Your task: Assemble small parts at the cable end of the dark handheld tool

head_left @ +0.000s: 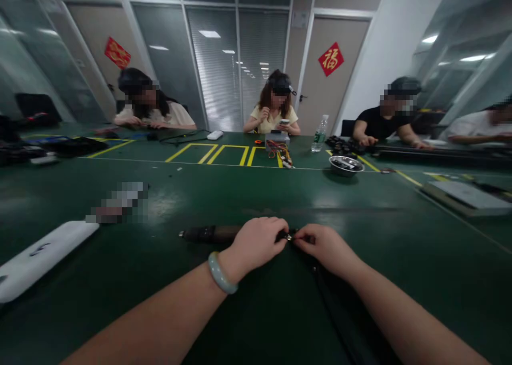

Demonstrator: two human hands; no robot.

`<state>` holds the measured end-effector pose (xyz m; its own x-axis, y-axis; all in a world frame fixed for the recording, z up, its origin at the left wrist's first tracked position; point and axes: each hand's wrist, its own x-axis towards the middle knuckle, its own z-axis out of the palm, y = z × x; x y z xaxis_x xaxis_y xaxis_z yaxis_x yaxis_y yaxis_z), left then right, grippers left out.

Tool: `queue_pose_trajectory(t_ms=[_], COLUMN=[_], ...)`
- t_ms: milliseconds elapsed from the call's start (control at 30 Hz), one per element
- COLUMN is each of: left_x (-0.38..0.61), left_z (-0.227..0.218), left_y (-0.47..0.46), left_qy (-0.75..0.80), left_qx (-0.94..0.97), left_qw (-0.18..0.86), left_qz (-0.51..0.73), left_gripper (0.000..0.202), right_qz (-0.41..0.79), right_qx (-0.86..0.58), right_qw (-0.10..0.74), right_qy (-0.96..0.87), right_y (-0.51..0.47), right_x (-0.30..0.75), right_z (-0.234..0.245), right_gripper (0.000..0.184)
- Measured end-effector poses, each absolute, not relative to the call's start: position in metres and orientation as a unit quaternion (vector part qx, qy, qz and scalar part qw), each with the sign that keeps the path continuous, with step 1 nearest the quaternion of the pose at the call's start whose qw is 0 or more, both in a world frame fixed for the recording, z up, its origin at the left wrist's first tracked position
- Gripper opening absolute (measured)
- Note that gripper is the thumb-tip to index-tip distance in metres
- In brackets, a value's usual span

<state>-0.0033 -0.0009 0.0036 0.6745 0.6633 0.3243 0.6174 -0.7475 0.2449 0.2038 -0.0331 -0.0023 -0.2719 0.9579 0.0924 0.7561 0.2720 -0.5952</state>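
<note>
Green matting covers the long table (240, 194) that fills this glass-walled office. Nearest the camera, the left hand (256, 242), with a pale bangle (221, 273) on its wrist, is curled closed over the right end of a dark tool (208, 233) lying flat on the mat. The right hand (324, 246) meets it, fingertips pinched on a small shiny part (288, 237) at that same end; what this part is I cannot make out. A black strap (340, 311) runs toward the camera and is cut off at the bottom edge. On the left lies a white device (40, 258), also cut off. Farther away stands a metal bowl (346, 165) with small dark pieces inside, then a water bottle (319, 134). Four other people sit at the far side.
</note>
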Motion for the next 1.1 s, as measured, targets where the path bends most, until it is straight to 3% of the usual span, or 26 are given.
queue_pose_trajectory(t_ms=[800, 1100], left_x=[-0.0034, -0.0054], left_z=[-0.0022, -0.0008], left_y=[-0.0007, 0.0014], left_qy=[0.339, 0.313], left_qx=[0.919, 0.926], left_qw=[0.035, 0.062], left_qz=[0.198, 0.203], left_gripper=[0.007, 0.015], right_qz=[0.252, 0.257], right_qx=[-0.576, -0.574], right_qw=[0.235, 0.243], right_qy=[-0.741, -0.739], right_y=[-0.0321, -0.0332], right_x=[0.2011, 0.2023], right_z=[-0.0062, -0.0059], right_gripper=[0.014, 0.012])
